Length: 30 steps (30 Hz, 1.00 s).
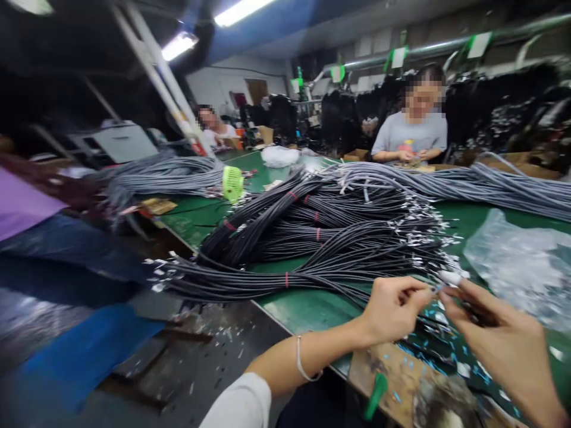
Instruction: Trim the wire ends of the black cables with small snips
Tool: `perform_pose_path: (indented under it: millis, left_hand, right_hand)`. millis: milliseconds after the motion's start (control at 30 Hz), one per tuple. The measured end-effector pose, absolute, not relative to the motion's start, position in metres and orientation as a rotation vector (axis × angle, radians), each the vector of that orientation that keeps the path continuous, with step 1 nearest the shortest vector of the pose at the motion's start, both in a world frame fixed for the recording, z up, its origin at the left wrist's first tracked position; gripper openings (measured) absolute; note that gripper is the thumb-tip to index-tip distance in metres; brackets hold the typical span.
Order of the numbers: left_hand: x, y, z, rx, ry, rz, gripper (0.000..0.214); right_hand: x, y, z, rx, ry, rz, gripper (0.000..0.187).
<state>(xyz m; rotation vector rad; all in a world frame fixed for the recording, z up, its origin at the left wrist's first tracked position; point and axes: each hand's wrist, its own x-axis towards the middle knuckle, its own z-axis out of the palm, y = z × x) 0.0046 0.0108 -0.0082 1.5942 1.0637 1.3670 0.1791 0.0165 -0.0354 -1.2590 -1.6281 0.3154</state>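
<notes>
My left hand [395, 306], with a white band at the wrist, is closed in a pinch around a thin wire end near the black cables' tips. My right hand [502, 333] is closed beside it, fingertips nearly meeting the left ones. What it pinches is too small to make out. A white piece [451, 277] shows at its fingertips; I cannot tell whether it is held or lies behind. Just beyond both hands lies a large pile of black cables [357, 238], tied in bundles with red bands, with white-tipped ends toward the right.
Grey cables [517, 190] lie behind the pile, more grey cables [173, 175] at left. A clear plastic bag [517, 255] is at right, a green fan [232, 184] mid-table. A green-handled tool [377, 395] sits on a wooden board [361, 371]. A co-worker [413, 134] sits opposite.
</notes>
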Motion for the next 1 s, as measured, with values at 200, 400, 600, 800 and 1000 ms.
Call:
perform_pose_path:
  millis: [200,400,600,800,1000]
  left_hand:
    - [0.006,0.007,-0.007,1.746,1.094,1.454,0.02]
    - [0.008,0.004,-0.007,1.959,1.072,1.557,0.01]
    - [0.009,0.004,-0.007,2.018,1.02,1.63,0.009]
    - [0.009,0.003,-0.008,2.023,1.021,1.632,0.008]
    - [0.009,0.003,-0.008,2.017,1.036,1.626,0.008]
  right_hand:
    - [0.169,0.003,-0.01,-1.296,-1.581,0.324,0.038]
    - [0.169,-0.013,-0.004,-1.167,-1.496,0.39,0.031]
    - [0.168,-0.012,-0.003,-1.198,-1.481,0.399,0.029]
    - [0.169,-0.013,-0.008,-1.203,-1.517,0.382,0.03]
    - [0.167,-0.014,-0.002,-1.234,-1.544,0.361,0.028]
